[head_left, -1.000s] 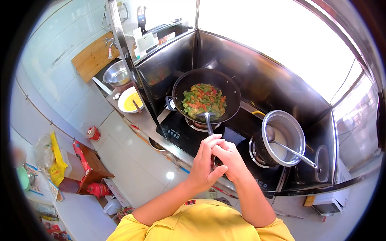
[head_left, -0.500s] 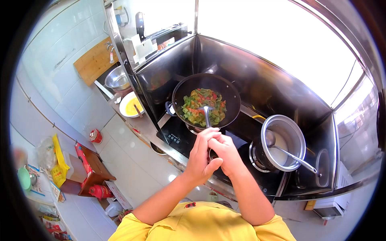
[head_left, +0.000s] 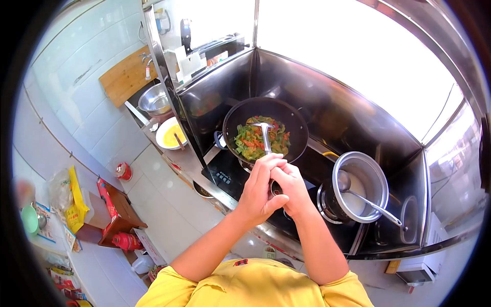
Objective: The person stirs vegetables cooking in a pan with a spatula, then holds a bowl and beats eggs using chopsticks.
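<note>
Both my hands are wrapped around the handle of a metal wok spatula (head_left: 265, 135). My left hand (head_left: 257, 193) is on its left side, and my right hand (head_left: 292, 189) grips from the right, with the fingers overlapping on top. Between the palms the dark end of the handle shows. The spatula's blade rests among chopped green and red vegetables (head_left: 253, 140) in a dark wok (head_left: 299, 125). This wok sits on the left side of the black stove, just beyond my hands. Part of the food is hidden under the spatula and my fingers.
Right of the wok stands a deep metal pot (head_left: 379, 174) holding pale liquid and a ladle (head_left: 376, 206). Steel panels (head_left: 332, 97) fence the stove. On the left counter are a white bowl of yellow liquid (head_left: 166, 134), a metal bowl (head_left: 155, 100) and a wooden board (head_left: 124, 77).
The spatula blade has moved toward the far side of the wok, and the food has shifted around it. My hands, still together on the handle, have gone slightly forward. The view has shifted a little.
</note>
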Available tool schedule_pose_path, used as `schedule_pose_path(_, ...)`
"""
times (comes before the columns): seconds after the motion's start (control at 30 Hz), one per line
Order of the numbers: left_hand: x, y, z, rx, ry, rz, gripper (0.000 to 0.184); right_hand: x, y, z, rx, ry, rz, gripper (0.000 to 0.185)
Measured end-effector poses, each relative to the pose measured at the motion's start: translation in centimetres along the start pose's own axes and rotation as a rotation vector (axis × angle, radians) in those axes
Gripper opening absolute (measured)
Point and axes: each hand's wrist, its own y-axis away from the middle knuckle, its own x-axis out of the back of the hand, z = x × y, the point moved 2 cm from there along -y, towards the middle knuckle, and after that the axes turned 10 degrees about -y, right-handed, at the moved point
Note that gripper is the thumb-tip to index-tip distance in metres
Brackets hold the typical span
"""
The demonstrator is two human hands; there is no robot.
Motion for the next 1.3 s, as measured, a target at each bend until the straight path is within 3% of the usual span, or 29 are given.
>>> schedule_pose_path(0.2, -0.5, 2.0, -1.9, 0.132, 0.006, -0.004, 0.083, 0.8, -0.9, 3.1, -0.119, -0.025, 0.079, 0.012)
schedule_pose_path(0.33, 0.1, -0.3, -0.5, 0.041, 0.007, 0.012, 0.084, 0.5, -1.0, 0.7, -0.007, 0.024, -0.005, 0.011)
schedule_pose_path(0.4, 0.4, -0.8, -0.5, -0.031, 0.006, 0.037, 0.074, 0.2, -1.2, 0.4, 0.035, -0.001, -0.009, 0.008)
schedule_pose_path(0.5, -0.2, 0.3, -1.6, -0.034, -0.024, 0.021, 0.074, 0.8, -1.5, 1.9, -0.003, -0.002, 0.032, 0.012)
schedule_pose_path(0.57, -1.0, 2.0, -2.7, 0.105, 0.036, 0.022, 0.073, 1.1, -1.3, 3.0, -0.101, -0.014, 0.081, 0.013)
schedule_pose_path(0.67, -0.5, 0.7, -1.0, 0.125, 0.045, 0.012, 0.082, 0.9, -1.0, 1.6, -0.136, 0.014, 0.045, 0.010)
schedule_pose_path(0.8, 0.2, -1.2, 0.0, -0.011, -0.029, 0.023, 0.082, -0.3, -1.0, -0.6, 0.098, -0.015, -0.040, 0.010)
schedule_pose_path(0.93, -0.5, 1.0, -1.2, -0.030, -0.085, -0.006, 0.083, 1.2, -0.8, 2.3, -0.037, -0.022, -0.040, 0.010)
schedule_pose_path(1.03, -1.3, 2.7, -1.8, 0.179, 0.034, -0.009, 0.084, 2.0, -0.7, 3.5, -0.144, -0.030, 0.006, 0.011)
schedule_pose_path(1.13, -0.8, 0.7, -0.8, 0.054, -0.019, 0.008, 0.083, 1.1, -0.7, 1.6, 0.009, -0.011, -0.003, 0.011)
schedule_pose_path(1.3, -0.2, 0.0, -0.2, -0.019, -0.040, 0.015, 0.081, 0.5, -0.3, 0.3, 0.047, -0.002, -0.073, 0.010)
